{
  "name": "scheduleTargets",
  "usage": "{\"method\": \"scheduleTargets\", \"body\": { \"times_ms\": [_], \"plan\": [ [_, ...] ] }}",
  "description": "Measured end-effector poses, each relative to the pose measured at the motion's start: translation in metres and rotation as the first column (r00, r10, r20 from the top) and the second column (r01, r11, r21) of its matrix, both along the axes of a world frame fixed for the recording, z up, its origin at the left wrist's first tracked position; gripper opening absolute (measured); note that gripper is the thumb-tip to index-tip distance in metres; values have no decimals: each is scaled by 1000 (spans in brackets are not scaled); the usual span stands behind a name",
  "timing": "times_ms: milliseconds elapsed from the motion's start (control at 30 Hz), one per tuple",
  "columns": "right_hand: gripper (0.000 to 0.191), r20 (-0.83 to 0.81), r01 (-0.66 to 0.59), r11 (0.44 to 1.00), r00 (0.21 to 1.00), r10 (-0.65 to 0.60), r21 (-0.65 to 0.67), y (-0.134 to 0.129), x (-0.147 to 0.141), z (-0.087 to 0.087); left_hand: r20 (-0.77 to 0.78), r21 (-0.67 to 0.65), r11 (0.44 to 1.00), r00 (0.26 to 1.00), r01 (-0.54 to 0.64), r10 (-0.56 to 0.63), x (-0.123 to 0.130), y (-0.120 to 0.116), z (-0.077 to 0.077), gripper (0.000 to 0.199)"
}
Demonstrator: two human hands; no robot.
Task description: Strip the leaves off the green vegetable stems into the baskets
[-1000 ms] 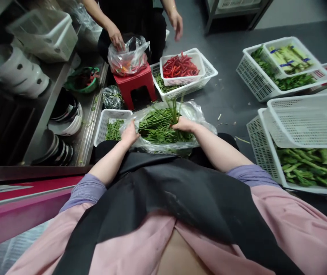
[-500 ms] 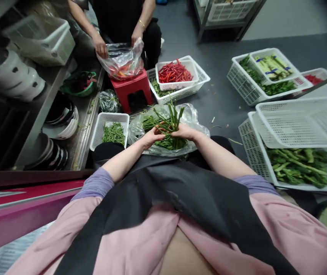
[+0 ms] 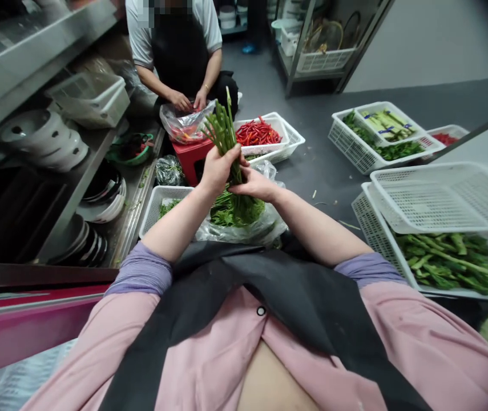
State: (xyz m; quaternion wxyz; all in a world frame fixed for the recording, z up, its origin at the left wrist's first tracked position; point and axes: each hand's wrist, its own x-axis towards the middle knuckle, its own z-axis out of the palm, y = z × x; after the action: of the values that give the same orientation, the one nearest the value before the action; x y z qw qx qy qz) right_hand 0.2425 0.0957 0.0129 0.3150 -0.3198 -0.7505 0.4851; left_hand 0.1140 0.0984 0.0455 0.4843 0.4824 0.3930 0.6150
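Note:
A bunch of long-stemmed leafy greens (image 3: 221,129) is upright in front of me, cut stem ends up and leaves down. My left hand (image 3: 220,169) is wrapped round its stems. Just below and to the right, my right hand (image 3: 254,184) is closed round the lower part of the bunch. Beneath the hands lies an open clear plastic bag (image 3: 273,221), with more greens over it. At its left stands a white basket (image 3: 146,220) with cut green pieces, partly hidden by my left forearm.
Across from me a person (image 3: 180,51) handles a plastic bag of peppers on a red stool (image 3: 186,162). Baskets of red chillies (image 3: 257,132) and green vegetables (image 3: 449,260) stand on the floor rightward. Metal shelving (image 3: 98,154) with bowls runs along the left.
The bunch has come up out of the bag, now gathered upright in both hands. My left hand has moved higher and closed round the stems. The view has tilted up.

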Motion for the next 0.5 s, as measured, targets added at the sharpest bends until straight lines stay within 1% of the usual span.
{"method": "scheduleTargets", "body": {
  "times_ms": [67, 100, 133, 167, 200, 233, 267, 300, 333, 367, 400, 433, 500],
  "plan": [
    [86, -10, 10, 994, 1000, -9, 109, 5, 0, -6, 35, 27, 994, 994, -106, 105, -6, 11, 15, 30],
    [93, 13, 15, 990, 1000, -17, 137, 7, 2, -14, 46, 39, 988, 988, -151, 149, -10, 15, 22, 30],
    [98, 62, 12, 991, 998, -21, 136, 7, 5, -26, 51, 49, 982, 982, -185, 182, -15, 19, 27, 29],
    [98, 138, 0, 994, 990, -14, 105, 6, 10, -41, 51, 52, 978, 978, -204, 201, -19, 21, 30, 28],
    [94, 240, -10, 999, 971, -3, 54, 3, 15, -57, 50, 50, 976, 976, -213, 211, -24, 24, 33, 26],
    [87, 373, -22, 1000, 928, 19, 2, 0, 22, -75, 52, 45, 974, 974, -221, 219, -29, 25, 34, 26],
    [77, 521, -19, 999, 853, 31, -29, -4, 29, -92, 58, 37, 972, 972, -230, 228, -34, 26, 34, 27],
    [69, 654, -9, 999, 755, 34, -41, -9, 36, -109, 68, 28, 969, 968, -244, 241, -39, 27, 34, 28],
    [62, 754, 1, 999, 656, 30, -41, -14, 43, -123, 80, 20, 964, 962, -265, 262, -45, 28, 35, 29],
    [56, 821, 15, 999, 570, 20, -35, -19, 48, -135, 93, 16, 956, 953, -292, 289, -52, 29, 37, 31],
    [51, 860, 25, 999, 509, 15, -33, -23, 52, -144, 100, 17, 947, 943, -322, 318, -60, 31, 41, 32],
    [45, 881, 35, 999, 473, 16, -37, -28, 55, -151, 100, 23, 937, 933, -349, 345, -69, 33, 47, 34],
    [35, 903, 50, 998, 430, 18, -43, -34, 55, -157, 80, 62, 921, 921, -385, 380, -89, 37, 65, 36]
  ]
}}
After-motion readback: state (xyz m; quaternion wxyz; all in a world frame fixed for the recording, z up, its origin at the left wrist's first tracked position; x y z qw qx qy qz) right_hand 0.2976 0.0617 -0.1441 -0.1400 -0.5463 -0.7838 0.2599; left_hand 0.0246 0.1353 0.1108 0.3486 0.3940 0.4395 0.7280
